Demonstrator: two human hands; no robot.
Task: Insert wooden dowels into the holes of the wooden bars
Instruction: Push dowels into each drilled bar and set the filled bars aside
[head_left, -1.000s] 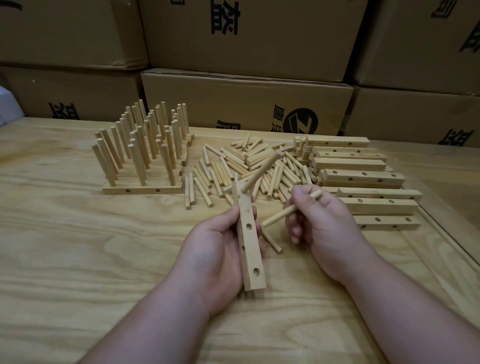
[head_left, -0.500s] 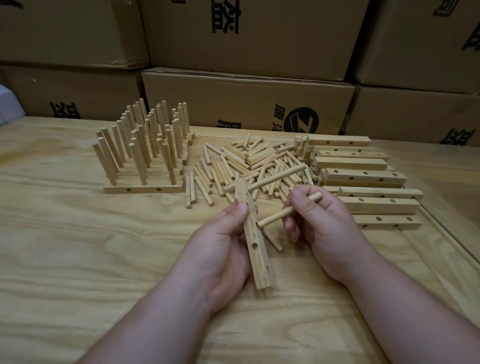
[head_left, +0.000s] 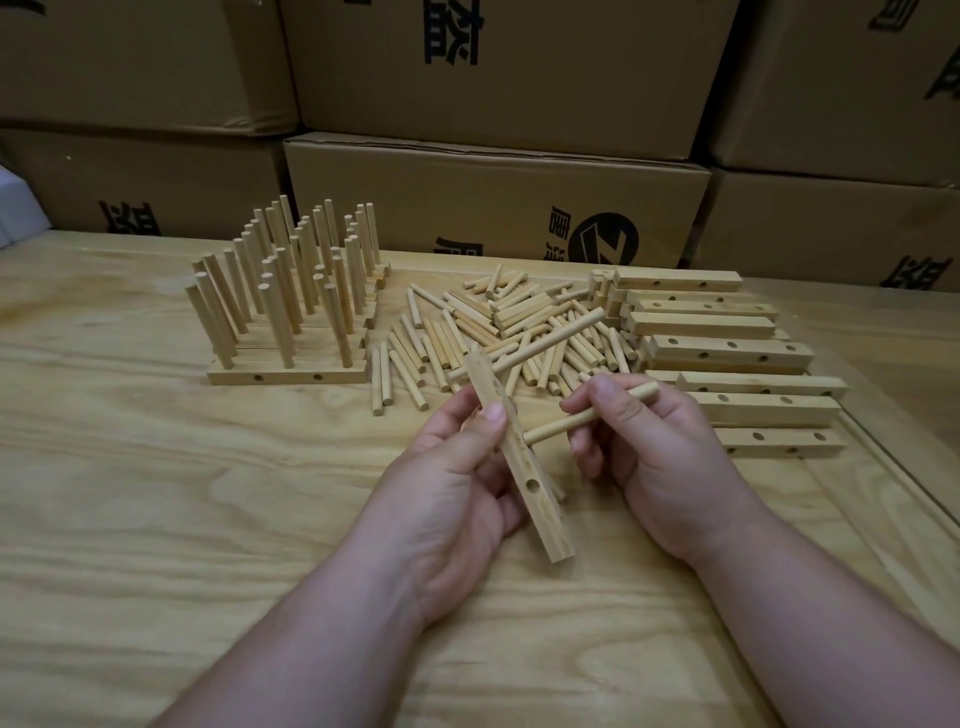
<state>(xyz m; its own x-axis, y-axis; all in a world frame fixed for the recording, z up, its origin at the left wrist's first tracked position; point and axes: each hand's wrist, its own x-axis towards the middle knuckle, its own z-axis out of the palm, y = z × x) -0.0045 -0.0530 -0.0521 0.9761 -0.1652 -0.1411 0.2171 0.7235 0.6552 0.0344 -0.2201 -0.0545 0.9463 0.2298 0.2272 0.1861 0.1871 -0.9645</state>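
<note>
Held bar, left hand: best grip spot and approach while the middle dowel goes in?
Grip the held bar on its narrow edges between the holes, coming from the left, as the left hand does now. That leaves the holed face open toward the right hand, whose fingers bring the dowel to the middle hole. The lower hole stays uncovered.

Both forearms are bare to the frame's edge, no sleeves showing, and the left hand (head_left: 457, 499) and right hand (head_left: 660, 457) have short, unpainted fingernails.

Pale plywood table (head_left: 130, 493), stacked cardboard boxes (head_left: 493, 202) behind, dim light
</note>
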